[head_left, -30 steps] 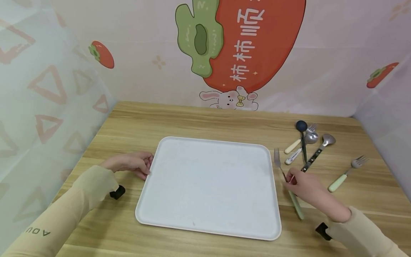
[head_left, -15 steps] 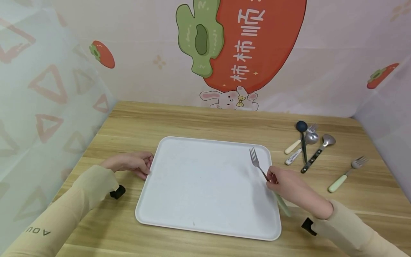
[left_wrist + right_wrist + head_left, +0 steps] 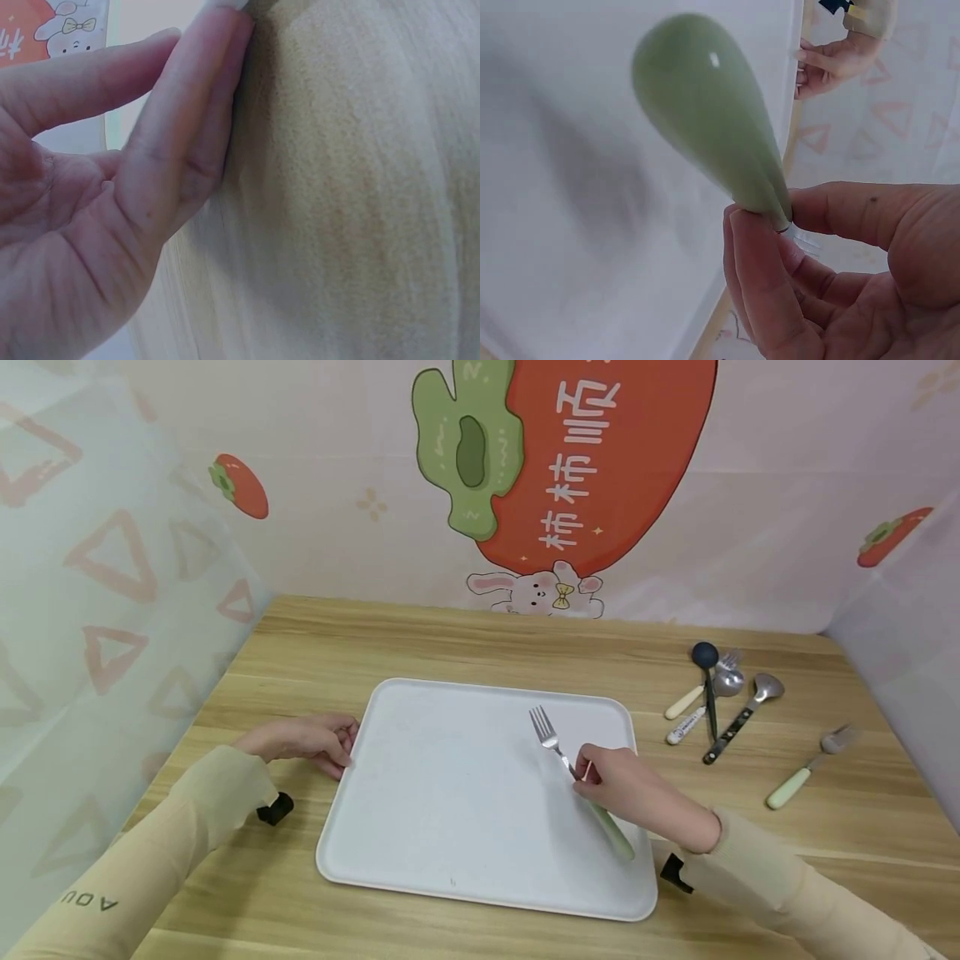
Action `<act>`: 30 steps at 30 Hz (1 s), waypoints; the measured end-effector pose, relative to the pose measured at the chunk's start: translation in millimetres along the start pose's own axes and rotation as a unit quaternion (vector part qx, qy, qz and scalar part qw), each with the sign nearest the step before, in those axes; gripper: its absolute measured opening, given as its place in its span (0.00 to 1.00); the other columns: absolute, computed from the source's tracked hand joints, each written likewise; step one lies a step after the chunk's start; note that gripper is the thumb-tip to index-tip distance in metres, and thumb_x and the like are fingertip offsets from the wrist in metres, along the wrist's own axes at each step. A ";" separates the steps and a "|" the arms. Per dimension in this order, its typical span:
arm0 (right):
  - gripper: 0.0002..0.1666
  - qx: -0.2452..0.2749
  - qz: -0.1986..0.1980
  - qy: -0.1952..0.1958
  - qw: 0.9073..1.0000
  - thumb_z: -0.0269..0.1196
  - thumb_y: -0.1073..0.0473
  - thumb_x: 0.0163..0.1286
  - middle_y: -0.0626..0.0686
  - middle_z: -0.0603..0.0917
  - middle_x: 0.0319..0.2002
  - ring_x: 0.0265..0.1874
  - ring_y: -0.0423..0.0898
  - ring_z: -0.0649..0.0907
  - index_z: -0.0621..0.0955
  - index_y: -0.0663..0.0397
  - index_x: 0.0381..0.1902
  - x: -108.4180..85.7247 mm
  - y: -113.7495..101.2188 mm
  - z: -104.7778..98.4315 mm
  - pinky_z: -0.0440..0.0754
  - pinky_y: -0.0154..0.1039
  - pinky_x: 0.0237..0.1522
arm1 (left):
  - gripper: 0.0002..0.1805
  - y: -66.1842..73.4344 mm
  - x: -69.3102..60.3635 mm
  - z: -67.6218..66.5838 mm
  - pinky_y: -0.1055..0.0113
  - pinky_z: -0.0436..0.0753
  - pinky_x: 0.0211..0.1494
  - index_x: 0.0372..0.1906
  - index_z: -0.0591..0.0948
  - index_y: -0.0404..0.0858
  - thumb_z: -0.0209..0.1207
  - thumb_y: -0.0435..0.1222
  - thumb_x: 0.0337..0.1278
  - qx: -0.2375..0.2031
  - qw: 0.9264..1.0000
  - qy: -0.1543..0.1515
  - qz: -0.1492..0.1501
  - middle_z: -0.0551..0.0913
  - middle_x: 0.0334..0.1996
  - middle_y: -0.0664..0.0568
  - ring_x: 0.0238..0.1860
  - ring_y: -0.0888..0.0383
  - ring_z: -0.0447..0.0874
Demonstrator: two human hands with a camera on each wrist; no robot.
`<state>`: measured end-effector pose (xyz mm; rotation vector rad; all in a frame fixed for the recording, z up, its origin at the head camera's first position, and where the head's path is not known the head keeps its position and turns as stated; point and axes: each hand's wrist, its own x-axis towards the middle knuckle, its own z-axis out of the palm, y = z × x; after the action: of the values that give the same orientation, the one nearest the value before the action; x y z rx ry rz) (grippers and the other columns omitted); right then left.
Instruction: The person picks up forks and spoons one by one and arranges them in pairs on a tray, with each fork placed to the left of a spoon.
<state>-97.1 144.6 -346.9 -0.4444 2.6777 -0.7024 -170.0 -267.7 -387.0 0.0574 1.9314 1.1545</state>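
A fork with a green handle is held above the white tray, tilted with its tines toward the back. My right hand pinches it near the neck between thumb and fingertips. In the right wrist view the rounded handle end points away from the palm, while the tines are mostly hidden behind the fingers. At the tray's left rim my left hand rests with its fingertips touching the edge. The left wrist view shows its fingers fairly straight and the thumb apart from them.
Right of the tray lie several utensils: a small black ladle, a spoon with a patterned handle, a cream-handled fork and a black-handled spoon. Farther right is another green-handled fork. A printed cloth wall borders the wooden table.
My right hand has carried the green-handled fork leftward from the table beside the tray to over its right half. The left hand has stayed at the tray's left edge.
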 end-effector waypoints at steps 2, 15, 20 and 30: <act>0.04 0.011 -0.008 0.001 1.000 0.61 0.64 0.59 0.47 0.72 0.19 0.19 0.40 0.70 0.74 0.55 0.29 3.7 -4.1 3.8 0.69 0.32 0.21 | 0.16 -0.2 0.5 0.2 0.63 0.82 0.35 0.39 0.63 0.28 0.56 0.20 0.44 -0.001 1.000 0.004 0.000 0.69 0.26 0.47 0.29 0.55 0.77; 0.04 0.132 0.004 -0.014 0.991 0.60 0.65 0.57 0.47 0.73 0.19 0.15 0.39 0.74 0.74 0.57 0.27 30.1 -32.3 25.8 0.75 0.32 0.19 | 0.16 1.0 -6.3 9.0 0.65 0.81 0.36 0.41 0.64 0.28 0.55 0.22 0.46 -0.005 0.999 0.045 0.002 0.69 0.29 0.46 0.29 0.57 0.74; 0.06 0.191 0.011 -0.030 0.981 0.62 0.64 0.57 0.49 0.75 0.20 0.15 0.40 0.76 0.74 0.59 0.28 39.0 -43.7 31.6 0.78 0.34 0.20 | 0.15 0.9 -9.0 14.6 0.64 0.81 0.36 0.41 0.65 0.26 0.54 0.22 0.46 -0.001 0.998 0.070 0.008 0.70 0.30 0.45 0.30 0.57 0.75; 0.08 0.289 0.048 -0.052 0.955 0.63 0.65 0.57 0.52 0.77 0.20 0.16 0.41 0.78 0.73 0.62 0.28 55.7 -71.7 35.4 0.81 0.39 0.23 | 0.16 -1.7 -10.0 23.3 0.68 0.81 0.35 0.43 0.67 0.18 0.55 0.20 0.46 -0.008 0.992 0.118 0.033 0.72 0.30 0.46 0.28 0.61 0.75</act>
<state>-117.9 49.6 -352.2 -0.1849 2.2308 -1.3274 -147.0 -256.8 -386.5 -0.0256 2.1418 1.2665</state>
